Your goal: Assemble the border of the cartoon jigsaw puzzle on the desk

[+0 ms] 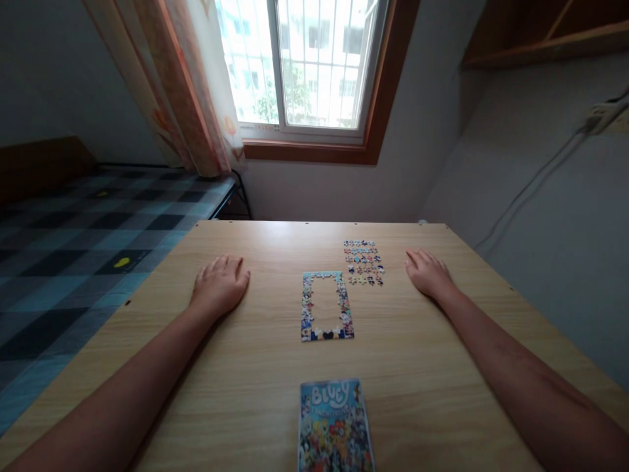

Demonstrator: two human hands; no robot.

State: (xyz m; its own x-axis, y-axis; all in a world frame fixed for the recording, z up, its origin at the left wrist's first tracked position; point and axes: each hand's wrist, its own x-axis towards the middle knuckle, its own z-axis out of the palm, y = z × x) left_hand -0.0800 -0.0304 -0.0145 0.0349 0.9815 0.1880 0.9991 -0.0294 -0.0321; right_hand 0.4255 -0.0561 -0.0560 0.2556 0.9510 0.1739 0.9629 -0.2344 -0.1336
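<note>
A small jigsaw frame [327, 305], only its border assembled, lies in the middle of the wooden table [275, 380]. Several loose pieces [363, 262] are laid out in rows just beyond it to the right. A colourful puzzle box [335, 425] lies at the near edge. My left hand [219, 284] rests flat on the table left of the frame, fingers stretched out. My right hand [427, 273] lies flat to the right of the loose pieces, fingers out. Neither hand holds anything.
A bed with a checked cover [73, 255] stands left of the table. A window [302, 65] with a curtain [187, 85] is beyond the far edge. A wall with a cable [531, 190] runs along the right side, with a wooden shelf [545, 39] above.
</note>
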